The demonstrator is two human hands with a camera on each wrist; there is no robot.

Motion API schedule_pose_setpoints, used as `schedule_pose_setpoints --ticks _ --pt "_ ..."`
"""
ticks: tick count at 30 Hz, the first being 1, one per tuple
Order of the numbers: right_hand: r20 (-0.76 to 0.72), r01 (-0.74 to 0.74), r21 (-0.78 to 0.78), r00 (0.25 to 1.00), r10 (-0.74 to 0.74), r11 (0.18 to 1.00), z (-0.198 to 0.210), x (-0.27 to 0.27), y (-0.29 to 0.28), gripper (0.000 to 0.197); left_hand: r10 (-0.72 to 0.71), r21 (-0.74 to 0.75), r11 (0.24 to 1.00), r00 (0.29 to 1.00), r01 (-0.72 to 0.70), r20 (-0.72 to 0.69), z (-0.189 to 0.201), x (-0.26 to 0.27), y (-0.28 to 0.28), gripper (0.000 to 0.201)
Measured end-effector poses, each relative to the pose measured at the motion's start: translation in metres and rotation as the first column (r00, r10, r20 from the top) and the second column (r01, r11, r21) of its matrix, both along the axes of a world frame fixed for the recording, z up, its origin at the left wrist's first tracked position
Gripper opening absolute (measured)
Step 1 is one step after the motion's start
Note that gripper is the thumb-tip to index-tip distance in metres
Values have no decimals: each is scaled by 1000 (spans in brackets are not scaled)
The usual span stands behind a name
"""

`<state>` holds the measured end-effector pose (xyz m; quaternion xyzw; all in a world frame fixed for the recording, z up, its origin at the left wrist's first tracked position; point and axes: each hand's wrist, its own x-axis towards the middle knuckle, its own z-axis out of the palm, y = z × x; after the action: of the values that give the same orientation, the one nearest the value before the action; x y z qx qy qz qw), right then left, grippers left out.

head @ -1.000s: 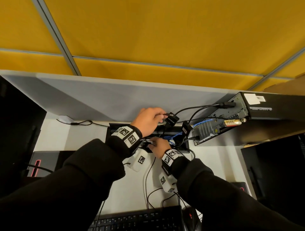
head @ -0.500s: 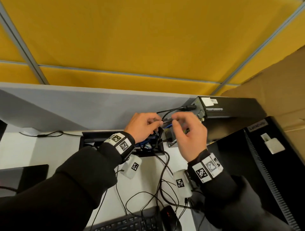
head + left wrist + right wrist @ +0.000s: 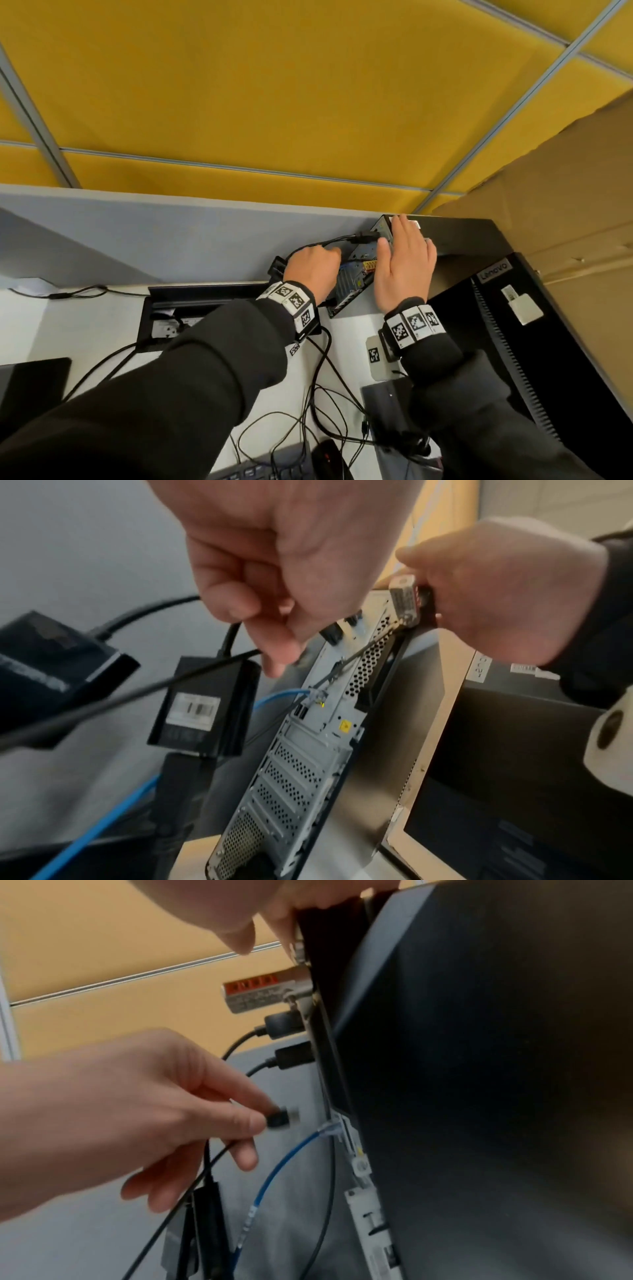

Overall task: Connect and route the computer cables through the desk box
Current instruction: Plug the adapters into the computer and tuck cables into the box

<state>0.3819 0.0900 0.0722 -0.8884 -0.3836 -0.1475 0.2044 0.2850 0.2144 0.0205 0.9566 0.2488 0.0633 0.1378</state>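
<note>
A black computer case (image 3: 479, 240) stands at the desk's back right, its metal rear panel (image 3: 352, 277) (image 3: 301, 764) facing left. My left hand (image 3: 334, 255) (image 3: 253, 1115) pinches a small black plug (image 3: 281, 1118) on a thin black cable (image 3: 137, 693), a short gap from the panel. A blue network cable (image 3: 274, 1172) (image 3: 277, 696) and two black plugs (image 3: 291, 1056) sit in the panel. My right hand (image 3: 394, 236) (image 3: 496, 588) lies flat on the case's rear top corner, thumb down the panel. The open desk box (image 3: 205, 294) is left of my left wrist.
Two black adapter blocks (image 3: 205, 704) (image 3: 51, 669) hang left of the panel. A Lenovo monitor (image 3: 513, 342) stands at the right, with cardboard (image 3: 548, 205) behind it. Loose black cables (image 3: 325, 411), a keyboard (image 3: 267, 466) and a mouse (image 3: 329, 455) lie near me. A grey partition (image 3: 137, 240) backs the desk.
The view has swung right. My right hand left the cable and went onto the case's top corner. My left hand carried the plug rightward to the rear panel.
</note>
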Motion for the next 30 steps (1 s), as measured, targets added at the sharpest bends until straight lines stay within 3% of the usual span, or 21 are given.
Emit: schedule_pose_setpoints --ticks 3,11,30 --pt "-2 8 52 1000 -8 999 -2 0 1 54 41 -45 998 998 -43 -38 -8 8 -9 23" --pt "43 17 98 999 -21 995 -9 3 2 48 185 -107 979 978 -174 101 -13 29 -15 27" --pt "64 5 147 998 -15 989 -14 4 3 47 236 -150 967 947 -206 220 -30 39 -12 22"
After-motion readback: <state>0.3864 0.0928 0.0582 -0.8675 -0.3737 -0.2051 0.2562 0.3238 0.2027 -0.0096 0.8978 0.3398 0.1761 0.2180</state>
